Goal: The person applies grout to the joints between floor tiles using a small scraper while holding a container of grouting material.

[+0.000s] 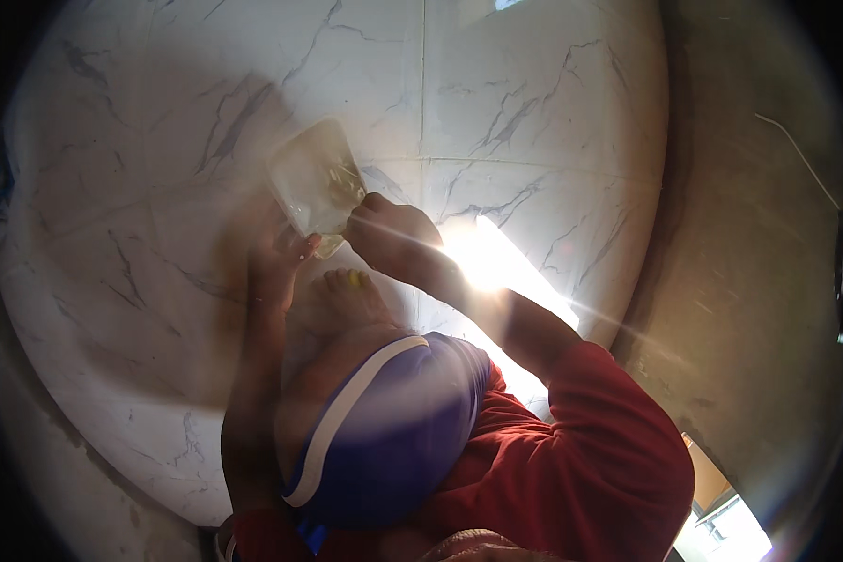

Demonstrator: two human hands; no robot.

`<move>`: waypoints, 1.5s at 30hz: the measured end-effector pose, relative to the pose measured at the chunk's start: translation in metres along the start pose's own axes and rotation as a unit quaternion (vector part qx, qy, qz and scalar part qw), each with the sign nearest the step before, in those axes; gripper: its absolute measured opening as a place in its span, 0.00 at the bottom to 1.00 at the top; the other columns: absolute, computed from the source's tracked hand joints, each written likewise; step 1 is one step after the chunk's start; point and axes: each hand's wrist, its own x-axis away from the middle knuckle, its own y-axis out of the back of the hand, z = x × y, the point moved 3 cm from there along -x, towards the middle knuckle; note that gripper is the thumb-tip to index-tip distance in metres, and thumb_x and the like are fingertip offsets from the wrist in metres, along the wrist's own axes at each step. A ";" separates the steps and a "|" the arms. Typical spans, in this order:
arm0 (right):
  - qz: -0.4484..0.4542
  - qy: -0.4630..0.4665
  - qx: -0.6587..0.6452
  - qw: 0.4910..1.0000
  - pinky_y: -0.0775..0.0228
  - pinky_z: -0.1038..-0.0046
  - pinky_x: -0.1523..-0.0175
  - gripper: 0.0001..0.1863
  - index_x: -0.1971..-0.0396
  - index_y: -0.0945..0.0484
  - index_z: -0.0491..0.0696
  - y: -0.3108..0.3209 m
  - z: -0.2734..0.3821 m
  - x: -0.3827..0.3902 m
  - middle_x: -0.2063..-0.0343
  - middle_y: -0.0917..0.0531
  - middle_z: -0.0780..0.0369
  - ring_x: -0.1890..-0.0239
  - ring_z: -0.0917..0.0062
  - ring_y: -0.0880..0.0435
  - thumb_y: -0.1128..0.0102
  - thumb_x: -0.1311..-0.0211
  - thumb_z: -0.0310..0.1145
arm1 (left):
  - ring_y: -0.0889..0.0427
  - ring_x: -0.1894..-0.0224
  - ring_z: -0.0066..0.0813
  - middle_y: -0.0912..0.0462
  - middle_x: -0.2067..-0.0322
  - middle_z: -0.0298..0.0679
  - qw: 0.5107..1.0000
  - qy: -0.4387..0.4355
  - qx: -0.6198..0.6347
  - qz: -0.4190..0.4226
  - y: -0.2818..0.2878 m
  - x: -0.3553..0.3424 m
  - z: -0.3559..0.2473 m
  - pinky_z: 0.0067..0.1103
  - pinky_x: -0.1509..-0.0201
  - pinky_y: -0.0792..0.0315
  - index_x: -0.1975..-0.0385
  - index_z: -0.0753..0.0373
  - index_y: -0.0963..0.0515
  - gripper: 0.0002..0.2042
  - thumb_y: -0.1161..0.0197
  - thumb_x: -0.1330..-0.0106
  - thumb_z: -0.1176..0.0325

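Head camera view: both hands hold a clear plastic container above a white marbled tile floor. Left hand grips its lower edge; right hand closes around its right corner, beside a bare foot.

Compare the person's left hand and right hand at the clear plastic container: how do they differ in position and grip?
The left hand sits under the near, lower edge of the clear rectangular plastic container, propping it from below; the right hand is at its right side, fingers curled at the rim. The left hand lies in shadow, while the right hand is lit by bright glare. Both touch the container, which is tilted above the white marble-patterned tile floor.
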 end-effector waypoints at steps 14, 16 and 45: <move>-0.395 -0.193 -0.191 0.877 0.21 0.66 0.66 0.14 0.49 0.16 0.44 -0.037 -0.131 0.089 0.60 0.17 0.54 0.67 0.64 0.13 0.32 0.34 0.28 | 0.21 0.45 0.25 0.21 0.44 0.37 0.988 0.057 -0.080 0.120 -0.022 -0.074 -0.040 0.23 0.48 0.23 0.28 0.62 0.35 0.42 0.22 0.45 0.69; -0.397 -0.228 -0.078 0.886 0.19 0.63 0.64 0.15 0.48 0.17 0.45 -0.055 -0.126 0.083 0.57 0.19 0.52 0.64 0.60 0.13 0.33 0.34 0.29 | 0.20 0.46 0.25 0.21 0.44 0.37 0.983 0.076 -0.095 0.139 -0.023 -0.076 -0.051 0.23 0.48 0.22 0.28 0.62 0.35 0.42 0.22 0.45 0.69; -0.243 -0.437 -0.019 0.866 0.18 0.54 0.60 0.13 0.46 0.23 0.49 -0.049 -0.074 0.046 0.53 0.25 0.48 0.62 0.51 0.14 0.46 0.27 0.33 | 0.19 0.49 0.22 0.19 0.44 0.34 0.982 0.105 -0.097 0.124 0.088 -0.005 -0.085 0.19 0.52 0.25 0.28 0.58 0.34 0.41 0.24 0.45 0.71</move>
